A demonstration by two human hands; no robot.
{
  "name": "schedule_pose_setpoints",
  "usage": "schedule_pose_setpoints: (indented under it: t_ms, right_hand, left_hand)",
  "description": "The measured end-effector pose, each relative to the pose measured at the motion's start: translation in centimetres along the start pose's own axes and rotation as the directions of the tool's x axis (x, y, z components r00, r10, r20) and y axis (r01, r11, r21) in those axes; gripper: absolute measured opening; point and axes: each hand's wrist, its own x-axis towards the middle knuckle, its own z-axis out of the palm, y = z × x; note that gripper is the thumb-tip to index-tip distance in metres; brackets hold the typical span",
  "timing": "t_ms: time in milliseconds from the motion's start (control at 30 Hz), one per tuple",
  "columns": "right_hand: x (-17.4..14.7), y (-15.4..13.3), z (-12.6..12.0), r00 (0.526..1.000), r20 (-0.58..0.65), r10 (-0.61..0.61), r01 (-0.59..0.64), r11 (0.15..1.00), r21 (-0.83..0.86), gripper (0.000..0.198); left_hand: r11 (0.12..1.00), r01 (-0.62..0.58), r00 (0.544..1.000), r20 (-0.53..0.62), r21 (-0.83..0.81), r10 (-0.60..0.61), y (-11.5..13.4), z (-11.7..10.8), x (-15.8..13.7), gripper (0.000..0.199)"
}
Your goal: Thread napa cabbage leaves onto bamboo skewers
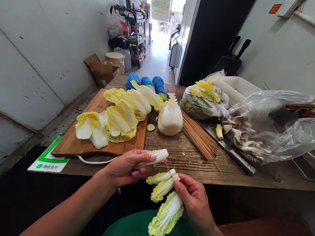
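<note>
My left hand [129, 165] pinches a small napa cabbage leaf [160, 156] by its sides, its white stem end pointing right. Just below that stem shows the tip of a thin bamboo skewer [168, 167]. My right hand [194, 196] is closed on the skewer and the leaf bases on it; three yellow-green cabbage leaves [166, 216] hang from there. The skewer's long lower end runs down past my right wrist. Loose cabbage leaves [122, 118] are piled on the wooden cutting board [81, 149]. A pale cabbage head [170, 119] stands right of the board.
Bamboo skewers [199, 136] lie in a bundle beside a large knife [241, 161]. Clear plastic bags hold mushrooms [248, 143] and greens [200, 106]. Blue-netted vegetables [158, 84] sit at the back. A phone [306, 168] rests at right; a green-white sign [50, 163] juts out front left.
</note>
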Motion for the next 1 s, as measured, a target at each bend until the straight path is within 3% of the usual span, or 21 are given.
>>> schedule_pose_setpoints:
  t_ms: [1000]
  right_hand:
    - [-0.57,-0.28,-0.45,0.999,0.039,-0.035,0.036,0.999,-0.027,0.030]
  left_hand:
    - [0.964,0.059,0.997,-0.039,-0.261,-0.071,-0.32,0.62,0.25,0.018]
